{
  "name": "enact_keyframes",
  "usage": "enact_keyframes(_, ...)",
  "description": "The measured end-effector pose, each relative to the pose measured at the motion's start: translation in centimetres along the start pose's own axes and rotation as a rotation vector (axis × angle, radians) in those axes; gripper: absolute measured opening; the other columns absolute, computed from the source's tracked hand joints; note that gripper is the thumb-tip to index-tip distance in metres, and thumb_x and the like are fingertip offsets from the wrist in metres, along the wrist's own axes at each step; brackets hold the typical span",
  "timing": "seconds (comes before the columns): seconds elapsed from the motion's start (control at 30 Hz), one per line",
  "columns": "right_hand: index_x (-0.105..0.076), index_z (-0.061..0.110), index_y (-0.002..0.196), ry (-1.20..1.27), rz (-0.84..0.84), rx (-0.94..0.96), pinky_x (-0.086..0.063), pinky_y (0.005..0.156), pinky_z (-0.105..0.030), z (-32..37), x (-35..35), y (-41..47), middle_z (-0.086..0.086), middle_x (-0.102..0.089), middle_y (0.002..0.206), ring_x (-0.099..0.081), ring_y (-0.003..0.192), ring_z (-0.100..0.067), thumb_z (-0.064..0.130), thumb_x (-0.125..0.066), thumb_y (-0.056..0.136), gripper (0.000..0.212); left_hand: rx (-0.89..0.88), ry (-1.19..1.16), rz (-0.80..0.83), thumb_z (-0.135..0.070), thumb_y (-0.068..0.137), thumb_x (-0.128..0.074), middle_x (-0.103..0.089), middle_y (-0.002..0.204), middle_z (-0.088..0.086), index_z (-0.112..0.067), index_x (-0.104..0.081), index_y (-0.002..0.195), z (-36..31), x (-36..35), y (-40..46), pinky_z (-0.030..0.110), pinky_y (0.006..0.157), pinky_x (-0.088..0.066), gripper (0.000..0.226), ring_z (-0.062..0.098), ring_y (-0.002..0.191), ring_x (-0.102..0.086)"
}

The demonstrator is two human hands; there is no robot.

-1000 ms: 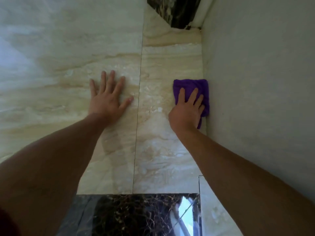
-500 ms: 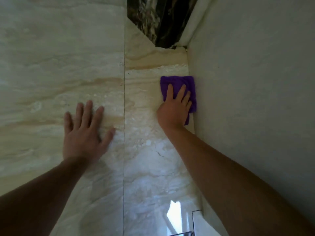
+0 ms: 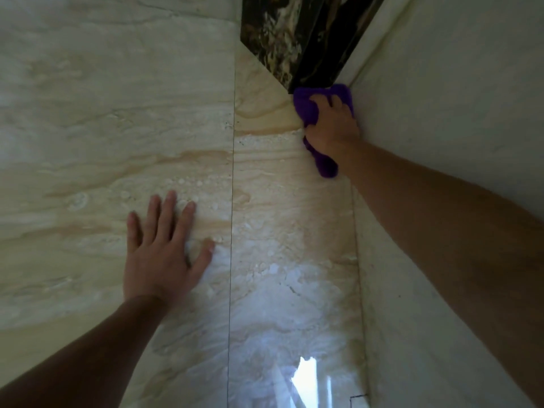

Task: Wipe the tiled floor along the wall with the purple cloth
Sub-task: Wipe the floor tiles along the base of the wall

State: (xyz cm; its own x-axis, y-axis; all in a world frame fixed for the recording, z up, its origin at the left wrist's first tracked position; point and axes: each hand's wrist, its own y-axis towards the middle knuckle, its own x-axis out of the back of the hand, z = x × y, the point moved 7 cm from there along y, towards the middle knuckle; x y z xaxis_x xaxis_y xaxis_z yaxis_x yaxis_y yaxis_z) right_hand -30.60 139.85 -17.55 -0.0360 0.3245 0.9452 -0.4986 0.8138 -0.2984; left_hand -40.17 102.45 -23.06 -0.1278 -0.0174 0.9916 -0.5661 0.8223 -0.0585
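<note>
The purple cloth [image 3: 307,108] is bunched up on the beige marbled floor tile [image 3: 279,201], in the corner where the white wall [image 3: 456,113] meets a dark marble strip. My right hand [image 3: 332,128] presses down on it with fingers curled into the fabric; a tail of cloth sticks out under my wrist. My left hand [image 3: 164,254] lies flat on the tile to the left, fingers spread, holding nothing.
A dark veined marble band [image 3: 294,39] crosses the floor diagonally at the top. A pale skirting board [image 3: 382,290] runs along the wall's base. A grout line [image 3: 232,231] splits the tiles, and a bright window reflection [image 3: 306,378] glints near the bottom.
My right hand has pushed the cloth forward along the wall into the corner by the dark marble, and the cloth went from flat to bunched. My left hand stayed planted on the tile.
</note>
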Motion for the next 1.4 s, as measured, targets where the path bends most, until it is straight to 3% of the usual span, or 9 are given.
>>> enact_keyframes(0.23,-0.034,0.022,0.153,0.068,-0.174,-0.094,-0.022,0.121,-0.052,1.9,-3.6,-7.3,-0.018,-0.023,0.164,-0.022,0.15,-0.041,0.027,-0.054,0.092,0.064,0.008,0.006,0.03,-0.067,0.093,-0.029,-0.005,0.172,0.008,-0.023,-0.021,0.162,-0.3,0.3,0.0,0.06,0.125,-0.007,0.082,0.03,0.16,0.0)
enact_keyframes(0.4,-0.04,0.02,0.152,0.116,-0.253,0.08,-0.01,0.125,-0.05,4.0,-4.5,-6.7,-0.015,-0.023,0.165,-0.014,0.154,-0.037,0.02,-0.054,0.093,0.061,-0.003,0.04,0.037,-0.065,0.094,-0.028,-0.004,0.172,0.01,-0.022,-0.018,0.163,-0.4,0.0,0.0,0.062,0.124,-0.008,0.081,0.031,0.159,0.001)
enact_keyframes(0.5,-0.039,0.022,0.154,0.131,-0.197,0.271,-0.006,0.127,-0.046,6.1,-4.0,-3.6,-0.011,-0.019,0.167,-0.01,0.155,-0.033,0.016,-0.051,0.095,0.06,-0.005,0.044,0.042,-0.065,0.095,-0.027,-0.003,0.172,0.01,-0.022,-0.017,0.163,-0.5,0.0,0.0,0.062,0.124,-0.007,0.081,0.031,0.159,0.003)
enact_keyframes(0.6,-0.032,0.025,0.157,0.123,-0.125,0.344,-0.003,0.126,-0.043,8.2,-3.9,-1.2,-0.009,-0.012,0.169,-0.005,0.156,-0.031,0.018,-0.05,0.099,0.061,-0.002,0.037,0.043,-0.064,0.094,-0.03,-0.004,0.172,0.011,-0.021,-0.019,0.162,-0.4,0.1,0.1,0.062,0.125,-0.007,0.081,0.032,0.159,0.001)
enact_keyframes(0.73,-0.022,0.027,0.159,0.038,-0.053,0.358,-0.004,0.127,-0.043,10.5,-3.5,0.9,-0.009,-0.003,0.17,0.0,0.157,-0.029,0.024,-0.046,0.102,0.062,-0.01,0.045,0.034,-0.064,0.095,-0.029,-0.006,0.172,0.012,-0.02,-0.02,0.162,-0.4,0.0,0.0,0.062,0.124,-0.008,0.081,0.033,0.159,-0.001)
enact_keyframes(1.0,-0.021,0.034,0.159,-0.016,0.048,0.418,-0.011,0.124,-0.05,15.9,-1.9,6.0,-0.007,-0.003,0.17,-0.001,0.156,-0.029,0.029,-0.05,0.099,0.066,-0.012,0.026,0.014,-0.065,0.095,-0.032,-0.008,0.172,0.011,-0.021,-0.023,0.162,-0.4,0.0,0.2,0.062,0.124,-0.009,0.08,0.032,0.159,-0.002)
enact_keyframes(1.27,-0.02,0.034,0.158,-0.088,-0.013,0.382,-0.015,0.122,-0.052,17.8,-1.8,7.2,-0.007,-0.007,0.17,-0.007,0.156,-0.029,0.031,-0.048,0.099,0.065,-0.027,0.023,-0.03,-0.065,0.094,-0.035,-0.01,0.172,0.009,-0.023,-0.024,0.161,-0.1,-0.2,0.0,0.061,0.124,-0.008,0.08,0.032,0.159,-0.005)
enact_keyframes(1.4,-0.029,0.033,0.156,-0.084,-0.136,0.444,-0.016,0.124,-0.047,13.8,-2.2,3.1,-0.007,-0.016,0.168,-0.017,0.154,-0.029,0.035,-0.043,0.101,0.057,-0.023,0.014,-0.022,-0.066,0.094,-0.034,-0.009,0.172,0.009,-0.024,-0.023,0.161,0.0,-0.2,0.2,0.062,0.124,-0.008,0.081,0.031,0.159,-0.004)
